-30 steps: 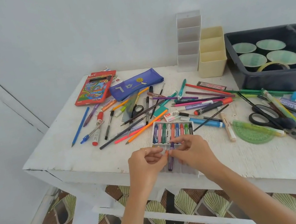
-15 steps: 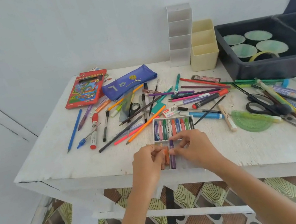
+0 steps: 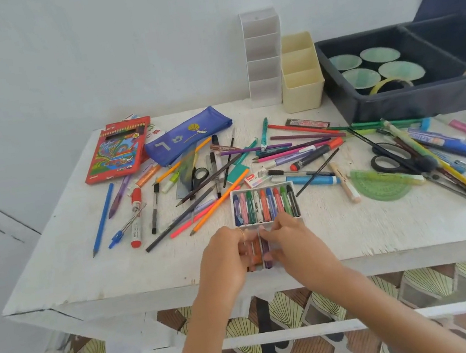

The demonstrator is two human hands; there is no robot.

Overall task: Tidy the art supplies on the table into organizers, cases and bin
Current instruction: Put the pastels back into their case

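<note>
An orange crayon [image 3: 256, 252] now lies beside the purple crayon [image 3: 266, 255] in the case's near half; a second ago only the purple one was there. Your left hand [image 3: 226, 256] curls its fingers on the orange crayon. Your right hand [image 3: 290, 240] pinches the purple crayon's top. The case [image 3: 297, 219] sits at the table's [image 3: 89, 278] near edge, between an orange pencil [image 3: 215, 206] and a protractor [image 3: 383, 186].

Open white crayon case [image 3: 261, 187], crayons [image 3: 264, 205] in row
</note>
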